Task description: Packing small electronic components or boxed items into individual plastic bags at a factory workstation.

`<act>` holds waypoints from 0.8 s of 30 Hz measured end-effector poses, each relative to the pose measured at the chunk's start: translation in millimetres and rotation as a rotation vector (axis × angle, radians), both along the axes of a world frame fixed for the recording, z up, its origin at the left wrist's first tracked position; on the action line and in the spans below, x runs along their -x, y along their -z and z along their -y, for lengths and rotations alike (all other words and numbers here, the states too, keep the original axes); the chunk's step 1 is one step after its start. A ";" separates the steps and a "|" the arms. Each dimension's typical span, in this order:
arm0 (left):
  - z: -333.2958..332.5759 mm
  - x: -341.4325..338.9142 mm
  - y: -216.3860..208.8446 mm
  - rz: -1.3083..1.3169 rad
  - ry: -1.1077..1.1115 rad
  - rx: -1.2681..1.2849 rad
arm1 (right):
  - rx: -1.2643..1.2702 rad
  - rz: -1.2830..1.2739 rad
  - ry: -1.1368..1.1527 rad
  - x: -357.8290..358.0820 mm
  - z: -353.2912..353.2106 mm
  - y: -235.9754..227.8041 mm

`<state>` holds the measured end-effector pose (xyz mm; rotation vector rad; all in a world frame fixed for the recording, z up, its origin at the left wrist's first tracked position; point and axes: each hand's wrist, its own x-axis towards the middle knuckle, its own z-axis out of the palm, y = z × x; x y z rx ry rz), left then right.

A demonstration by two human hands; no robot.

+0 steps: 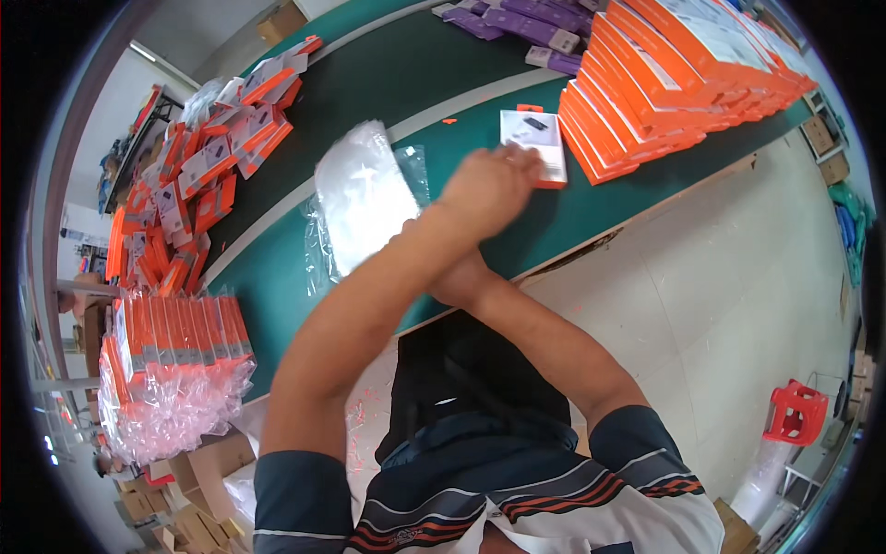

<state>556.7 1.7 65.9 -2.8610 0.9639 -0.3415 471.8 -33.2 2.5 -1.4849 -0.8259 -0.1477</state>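
Note:
My forearms cross in front of me, the left one above the right. My left hand reaches over to the right, its bent fingers on the lower part of a flat white-and-orange box. That box lies on the green table beside a big stack of similar boxes. Mostly hidden beneath the left forearm is my right hand, near a pile of clear plastic bags. A fingertip shows at the pile's right edge; how its other fingers are placed cannot be seen. The bags lie on crinkled clear film.
Loose orange-and-white boxes are heaped at the far left on a dark conveyor belt. Nearer stands a block of bagged orange boxes. Purple boxes lie at the back. A red stool stands on the floor at right.

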 end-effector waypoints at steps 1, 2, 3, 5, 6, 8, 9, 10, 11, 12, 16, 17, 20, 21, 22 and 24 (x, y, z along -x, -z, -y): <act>-1.8 1.1 -4.9 -0.007 0.004 0.003 | 0.003 -0.007 0.004 0.4 0.8 4.0; -3.8 1.6 -20.0 -0.102 -0.114 0.028 | 0.032 0.103 0.072 -2.4 -1.1 -0.7; -3.3 -0.6 -30.6 -0.195 -0.221 0.076 | 0.086 0.214 0.151 -7.2 -0.4 -2.4; 6.0 -5.2 -50.2 -0.287 -0.335 0.127 | 0.139 0.327 0.222 -8.1 -1.2 -5.9; 20.8 -11.3 -57.6 -0.313 -0.527 0.261 | 0.086 0.240 0.181 -3.3 -3.2 -7.9; 35.7 -26.0 -57.0 -0.338 -0.730 0.403 | -0.008 0.059 0.098 6.2 -3.6 -8.2; 37.7 -36.3 -52.8 -0.383 -0.760 0.453 | -0.006 0.058 0.085 5.5 -4.0 -3.6; 43.4 -40.4 -52.5 -0.431 -0.782 0.501 | 0.086 0.112 0.065 0.0 -4.0 6.4; 51.2 -40.6 -50.7 -0.432 -0.788 0.502 | 0.176 0.165 0.044 -5.4 -4.5 16.1; 57.4 -38.7 -54.1 -0.411 -0.786 0.523 | 0.262 0.220 0.018 -8.4 -5.5 14.9; 33.5 -20.3 -60.2 -0.274 -0.745 0.658 | 0.329 0.135 -0.021 -10.8 8.0 -6.9; 20.9 -13.3 -59.9 -0.192 -0.673 0.758 | 0.314 0.133 -0.041 -12.5 7.1 -12.1; -28.7 38.6 -77.9 -0.071 -0.372 1.074 | 0.214 0.525 0.196 -19.0 10.0 -17.8; -51.2 73.4 -96.3 -0.204 -0.374 1.298 | 0.200 0.509 0.195 -12.1 5.9 -29.7; -69.1 105.2 -106.3 -0.354 -0.363 1.530 | 0.100 0.406 0.202 -9.9 6.8 -42.8; -102.0 170.6 -110.3 -0.446 -0.582 1.618 | -0.106 0.211 0.207 -6.3 5.0 -60.9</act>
